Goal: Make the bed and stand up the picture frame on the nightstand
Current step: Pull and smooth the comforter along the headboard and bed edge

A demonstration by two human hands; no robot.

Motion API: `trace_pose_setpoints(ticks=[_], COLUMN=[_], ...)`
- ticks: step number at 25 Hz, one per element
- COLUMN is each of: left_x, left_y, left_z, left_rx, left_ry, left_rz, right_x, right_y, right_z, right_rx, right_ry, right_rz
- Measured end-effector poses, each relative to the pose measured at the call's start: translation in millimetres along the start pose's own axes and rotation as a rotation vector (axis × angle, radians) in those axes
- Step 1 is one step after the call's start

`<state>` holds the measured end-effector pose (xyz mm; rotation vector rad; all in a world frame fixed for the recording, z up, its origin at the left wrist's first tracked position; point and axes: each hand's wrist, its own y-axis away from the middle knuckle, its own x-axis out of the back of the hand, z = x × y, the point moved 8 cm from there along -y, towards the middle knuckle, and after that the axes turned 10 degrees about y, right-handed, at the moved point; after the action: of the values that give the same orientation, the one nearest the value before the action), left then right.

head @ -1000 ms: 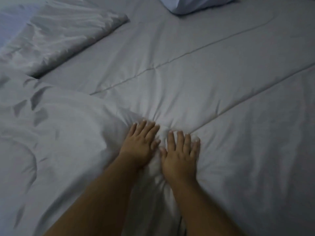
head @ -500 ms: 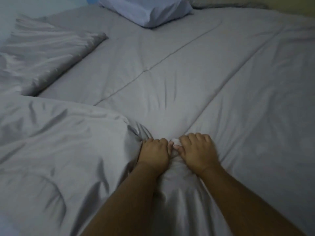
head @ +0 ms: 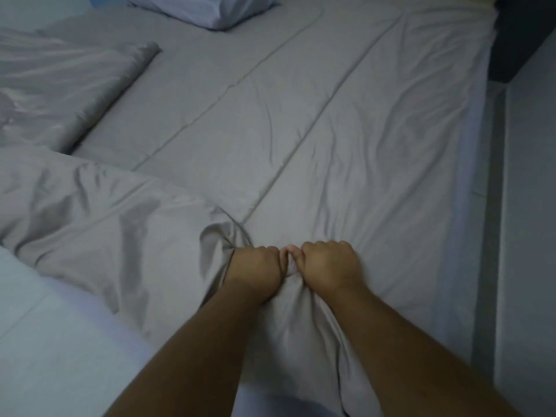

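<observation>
Grey duvet (head: 346,152) spread over bed, bunched ridge clamped by left hand (head: 255,270) and right hand (head: 329,266), fists side by side, thumbs almost touching. Picture frame, nightstand not seen. Risk: uneven pull judged likely to drag cover askew; folded left section (head: 90,212) left rumpled.

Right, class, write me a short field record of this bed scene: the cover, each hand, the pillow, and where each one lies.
cover: grey stitched fabric duvet, spread flat ahead, rumpled at left
left hand: fist gripping a bunch of the duvet's near part
right hand: fist close beside the left, gripping the same bunch
pillow: pale blue soft pillow at the far end of the bed
</observation>
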<state>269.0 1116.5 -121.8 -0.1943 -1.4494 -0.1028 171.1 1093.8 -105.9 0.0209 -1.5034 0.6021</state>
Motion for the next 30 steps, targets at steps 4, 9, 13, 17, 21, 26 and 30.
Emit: trace_pose_setpoints(ticks=[4, 9, 13, 17, 21, 26, 30], left_x=[49.7, 62.1, 63.4, 46.8, -1.3, -34.6, -22.6], left_y=[68.1, 143.6, 178.1, 211.6, 220.4, 226.3, 229.2], left_z=[24.8, 48.8, 41.8, 42.0, 62.5, 79.0, 126.1], left_rx=[-0.009, -0.129, 0.084, 0.09, -0.099, -0.068, -0.098], left_ry=[0.004, -0.044, 0.175, 0.117, 0.035, 0.053, 0.135], left_rz=[0.114, -0.101, -0.564, -0.747, -0.542, -0.406, -0.397], right_x=[58.7, 125.8, 102.4, 99.6, 59.4, 44.3, 59.2], right_y=[55.0, 118.2, 180.1, 217.3, 255.2, 270.2, 290.6], right_z=[-13.1, -34.2, -49.9, -37.9, -41.2, -39.5, -4.3], right_rx=[-0.029, -0.039, -0.159, -0.202, -0.023, 0.023, 0.061], right_ry=[0.004, -0.08, -0.59, -0.43, -0.027, -0.037, -0.048], right_rz=[0.069, 0.007, -0.913, -0.681, -0.637, -0.472, -0.482])
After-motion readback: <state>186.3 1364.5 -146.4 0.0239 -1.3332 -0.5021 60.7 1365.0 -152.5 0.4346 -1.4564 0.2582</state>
